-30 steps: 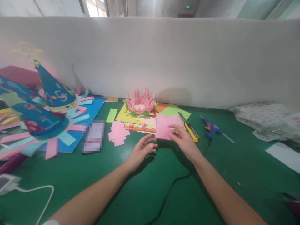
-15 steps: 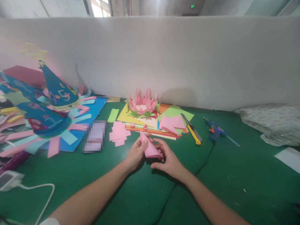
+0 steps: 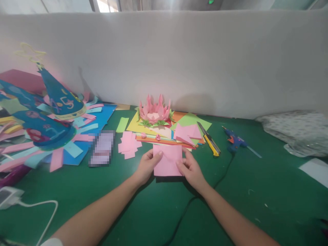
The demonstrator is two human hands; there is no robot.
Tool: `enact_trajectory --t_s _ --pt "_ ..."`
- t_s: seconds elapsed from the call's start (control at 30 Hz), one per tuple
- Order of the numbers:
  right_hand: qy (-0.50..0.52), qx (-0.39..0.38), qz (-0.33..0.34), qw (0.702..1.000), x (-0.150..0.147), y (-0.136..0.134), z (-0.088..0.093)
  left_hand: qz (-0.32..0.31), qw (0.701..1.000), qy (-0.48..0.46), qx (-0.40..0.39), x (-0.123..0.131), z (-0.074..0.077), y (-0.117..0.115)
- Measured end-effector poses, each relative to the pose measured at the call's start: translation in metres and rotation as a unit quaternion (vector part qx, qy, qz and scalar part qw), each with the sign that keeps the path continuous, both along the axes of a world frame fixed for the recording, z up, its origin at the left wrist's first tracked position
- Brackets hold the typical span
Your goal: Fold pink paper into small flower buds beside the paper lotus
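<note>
A pink square of paper [image 3: 168, 161] is spread flat between my hands, just above the green table. My left hand [image 3: 149, 165] pinches its left edge, thumb on top. On the opposite edge my right hand [image 3: 192, 171] grips it with the thumb on the face and the fingers behind. Beyond the paper stands a pink paper lotus [image 3: 155, 112] with green leaves at its base. Two small pink folded pieces lie in front of the lotus, on stacked coloured sheets. To the left are several small pink paper pieces [image 3: 128, 145].
A yellow utility knife [image 3: 211, 143] and a blue glue gun [image 3: 237, 140] with its cord lie to the right. Blue paper cone hats [image 3: 61, 92] and a blurred-out flat object [image 3: 101, 148] are on the left. A pale partition [image 3: 217, 61] rises behind the green table [image 3: 143, 218].
The pink paper was bent into a triangle, held mainly by my left hand. Now it is opened flat into a square, and my right hand has closed on its right edge.
</note>
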State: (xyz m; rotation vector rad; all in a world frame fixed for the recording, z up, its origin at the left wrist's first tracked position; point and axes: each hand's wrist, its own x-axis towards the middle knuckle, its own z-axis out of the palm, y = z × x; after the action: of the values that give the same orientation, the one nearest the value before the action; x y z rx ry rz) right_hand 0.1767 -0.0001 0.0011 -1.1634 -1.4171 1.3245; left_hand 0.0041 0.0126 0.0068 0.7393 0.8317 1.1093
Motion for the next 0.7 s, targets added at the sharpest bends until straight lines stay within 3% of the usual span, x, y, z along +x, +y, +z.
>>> enact_trajectory --t_s 0.17,0.27,0.37,0.47,0.57,0.7 --pt "0.011 0.043 -0.048 0.998 0.002 -0.001 0.005 0.015 1.0 0.006 -0.022 -0.003 0.004 0.005" --pt "-0.029 0.139 -0.084 0.986 0.002 0.002 0.005 0.014 1.0 0.008 -0.026 -0.003 0.005 0.006" --pt "-0.135 0.286 -0.097 0.944 0.002 0.003 0.004 0.015 0.999 0.043 -0.002 -0.003 0.002 0.006" --pt "-0.271 0.387 -0.047 0.88 0.003 0.002 0.004 0.025 0.993 0.098 0.053 -0.006 0.0 0.008" --pt "-0.36 0.428 0.004 0.829 0.004 0.001 0.006 0.012 0.989 0.124 0.081 -0.01 -0.002 0.01" --pt "-0.394 0.432 0.019 0.811 0.006 0.0 0.008 -0.017 0.989 0.132 0.068 -0.014 -0.003 0.012"
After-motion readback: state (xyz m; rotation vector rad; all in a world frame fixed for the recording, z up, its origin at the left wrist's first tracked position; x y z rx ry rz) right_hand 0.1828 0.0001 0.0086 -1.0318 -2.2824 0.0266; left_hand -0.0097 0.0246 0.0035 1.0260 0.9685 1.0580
